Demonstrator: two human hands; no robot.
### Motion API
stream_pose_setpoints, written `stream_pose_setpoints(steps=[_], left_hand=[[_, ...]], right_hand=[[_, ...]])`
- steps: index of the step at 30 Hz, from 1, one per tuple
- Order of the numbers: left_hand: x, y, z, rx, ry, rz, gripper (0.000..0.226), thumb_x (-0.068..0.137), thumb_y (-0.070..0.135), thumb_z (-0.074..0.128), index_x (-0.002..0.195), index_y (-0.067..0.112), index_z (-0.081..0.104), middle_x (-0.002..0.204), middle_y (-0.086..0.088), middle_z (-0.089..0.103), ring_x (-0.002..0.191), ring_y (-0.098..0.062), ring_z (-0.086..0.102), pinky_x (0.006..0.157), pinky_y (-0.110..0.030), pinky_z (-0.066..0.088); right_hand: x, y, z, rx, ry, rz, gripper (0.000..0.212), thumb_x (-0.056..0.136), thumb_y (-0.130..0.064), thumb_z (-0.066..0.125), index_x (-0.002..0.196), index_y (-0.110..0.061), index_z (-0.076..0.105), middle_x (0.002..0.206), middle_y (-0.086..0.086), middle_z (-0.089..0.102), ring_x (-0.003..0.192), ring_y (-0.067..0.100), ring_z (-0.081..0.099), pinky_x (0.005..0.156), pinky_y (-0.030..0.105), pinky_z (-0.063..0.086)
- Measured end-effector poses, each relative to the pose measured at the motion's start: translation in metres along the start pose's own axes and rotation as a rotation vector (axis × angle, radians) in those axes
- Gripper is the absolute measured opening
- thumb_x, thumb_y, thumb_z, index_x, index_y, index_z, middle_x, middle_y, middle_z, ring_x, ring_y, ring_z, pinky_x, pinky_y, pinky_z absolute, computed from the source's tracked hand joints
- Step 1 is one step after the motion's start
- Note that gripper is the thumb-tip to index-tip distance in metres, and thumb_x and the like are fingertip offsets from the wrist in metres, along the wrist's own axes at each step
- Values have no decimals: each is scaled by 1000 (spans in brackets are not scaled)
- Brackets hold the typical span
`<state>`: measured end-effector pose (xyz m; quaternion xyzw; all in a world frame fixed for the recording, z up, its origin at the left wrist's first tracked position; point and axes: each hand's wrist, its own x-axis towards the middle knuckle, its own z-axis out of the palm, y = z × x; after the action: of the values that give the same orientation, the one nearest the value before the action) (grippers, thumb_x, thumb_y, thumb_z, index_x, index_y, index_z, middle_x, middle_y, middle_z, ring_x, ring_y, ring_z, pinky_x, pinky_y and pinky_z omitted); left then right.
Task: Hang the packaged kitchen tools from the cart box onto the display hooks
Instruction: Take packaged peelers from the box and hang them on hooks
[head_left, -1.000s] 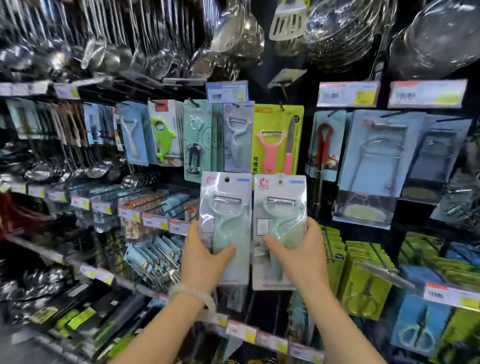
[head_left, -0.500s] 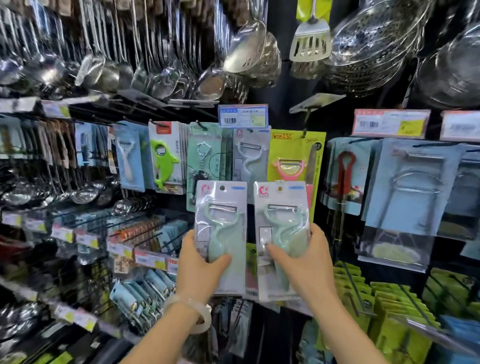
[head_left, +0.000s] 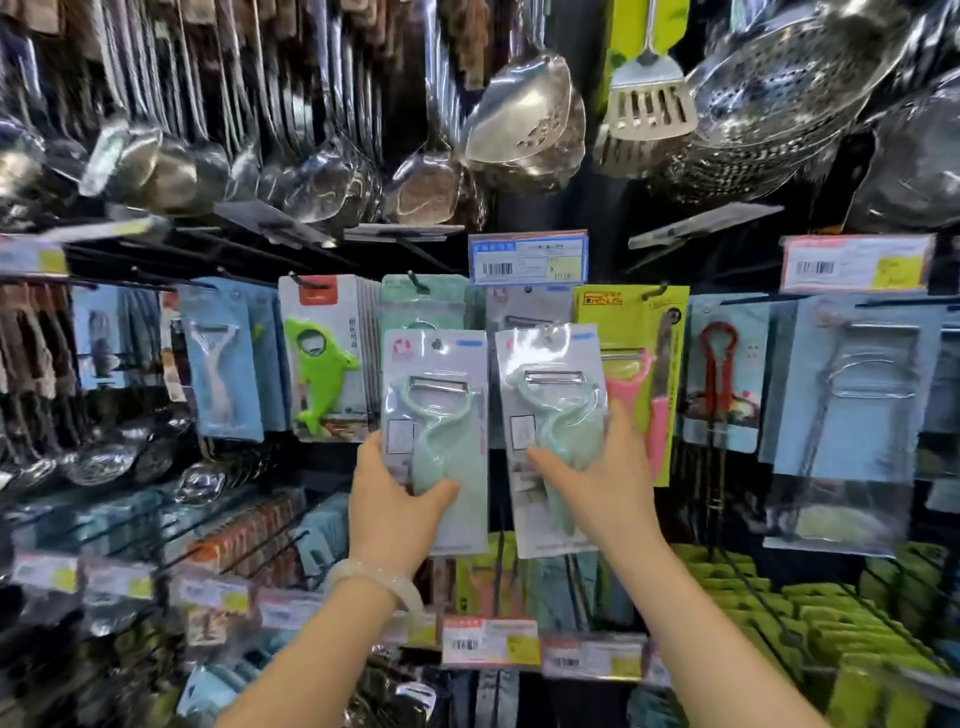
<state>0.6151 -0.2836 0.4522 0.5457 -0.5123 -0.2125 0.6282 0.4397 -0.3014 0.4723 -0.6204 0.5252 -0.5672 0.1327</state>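
each hand (head_left: 387, 499) (head_left: 605, 483) grips a peeler pack (head_left: 441, 384) (head_left: 550, 374) by its lower half.

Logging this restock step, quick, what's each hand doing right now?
Left hand: grips the left peeler pack near its lower half.
Right hand: grips the right peeler pack near its middle.

Two packaged peelers stand upright side by side before the hook wall. The left package (head_left: 435, 441), at 9 o'clock of its twin, is a clear blister on a grey-white card holding a mint-green peeler, blade at 12 o'clock. The right package (head_left: 553, 436) matches it, tilted slightly toward 11 o'clock
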Motion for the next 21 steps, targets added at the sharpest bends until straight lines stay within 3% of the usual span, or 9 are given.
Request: stream_pose_setpoints(steps=[2,5,6,9,11,16,21], left_hand=[[9,1,-5,-6,-6,6,89,75,15,78,146,14,24,131,-3,46,113,-21,48,96,-36,44],[19,4,-10,-17,-24,28,89,76,13,77,146,14,23,114,4,47,96,-12,49,86,-27,39],[22,3,-11,-26,-30,34,89,76,13,77,146,14,23,114,4,49,94,-12,49,85,-26,39],[32,2,-15,-41,-54,36,93,76,15,77,149,15,19,139,-3,40,116,-17,43,93,-28,38],[39,0,-16,-48,-66,46,94,76,15,78,149,15,18,140,-3,37,115,-15,42,95,-28,37],[48,-7,-19,-43,-78,58,95,75,17,79,149,15,18,144,-6,36,126,-23,41,104,-36,39],[50,-8,-21,-46,-114,73,93,76,16,77,149,14,18,142,-3,36,114,-12,38,94,-26,34]], right_hand=[[5,-5,5,-14,22,-20,80,67,-39,78,134,-17,40,121,3,51,118,24,45,93,38,43],[14,-12,11,-21,34,-60,97,69,-40,77,147,-21,24,139,3,43,131,22,37,107,44,35],[17,-16,14,-15,43,-68,100,70,-40,77,150,-22,19,144,2,40,135,21,34,110,44,32],[24,-25,19,16,86,-105,102,72,-36,78,150,-21,16,149,-4,32,138,14,28,112,37,28],[28,-31,21,30,99,-126,98,73,-31,78,149,-23,17,143,-10,33,134,9,28,107,31,28],[35,-37,25,38,127,-132,97,73,-36,76,149,-32,16,150,-2,31,138,16,28,105,34,29],[36,-41,25,31,139,-146,95,74,-34,76,149,-31,17,149,-5,30,138,12,26,102,24,22]])
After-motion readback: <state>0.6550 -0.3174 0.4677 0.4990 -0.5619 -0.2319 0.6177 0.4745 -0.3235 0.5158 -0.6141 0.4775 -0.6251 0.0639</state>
